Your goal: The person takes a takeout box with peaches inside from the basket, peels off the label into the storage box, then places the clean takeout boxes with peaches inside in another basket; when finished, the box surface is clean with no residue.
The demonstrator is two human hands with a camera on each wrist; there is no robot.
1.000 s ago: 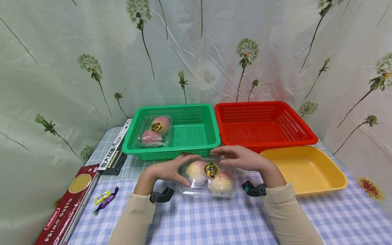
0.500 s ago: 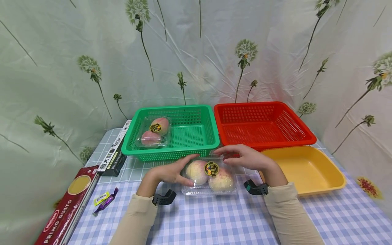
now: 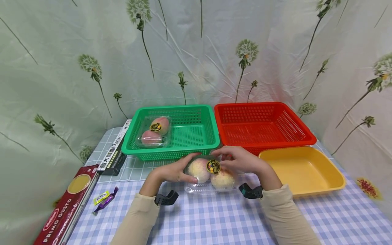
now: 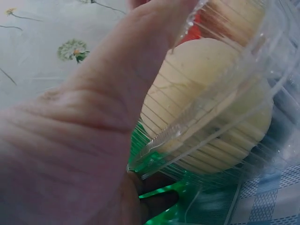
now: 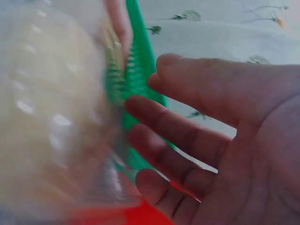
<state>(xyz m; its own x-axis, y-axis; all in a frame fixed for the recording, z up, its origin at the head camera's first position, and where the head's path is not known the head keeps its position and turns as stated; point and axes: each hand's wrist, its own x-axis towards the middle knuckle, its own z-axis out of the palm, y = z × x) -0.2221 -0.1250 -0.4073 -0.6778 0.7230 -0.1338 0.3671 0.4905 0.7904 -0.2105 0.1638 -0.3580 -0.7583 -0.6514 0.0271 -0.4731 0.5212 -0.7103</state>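
The left hand [image 3: 171, 172] grips the left end of a clear peach box [image 3: 211, 173], thumb on the near side and fingers curled over the lid; the left wrist view shows the palm [image 4: 84, 140] pressed against the ribbed plastic with a pale peach [image 4: 211, 103] behind it. The right hand [image 3: 242, 161] is at the box's right end, its fingers lying over the far right part of the lid. In the right wrist view those fingers [image 5: 187, 117] are spread and nearly straight beside the blurred box [image 5: 51, 117], so I cannot tell whether they grip it or only touch it. The box sits at the middle of the checked table [image 3: 214, 221], just near of the green basket [image 3: 196, 136], and holds two peaches under a round dark sticker [image 3: 213, 166].

A second peach box [image 3: 154, 130] lies in the left part of the green basket. A red basket [image 3: 263, 124] stands right of the green one, touching it. A yellow tray [image 3: 306, 170] lies near of the red basket. At the left edge lie a red pasta box [image 3: 65, 207], a black pasta box [image 3: 114, 153] and a purple sweet [image 3: 105, 199].
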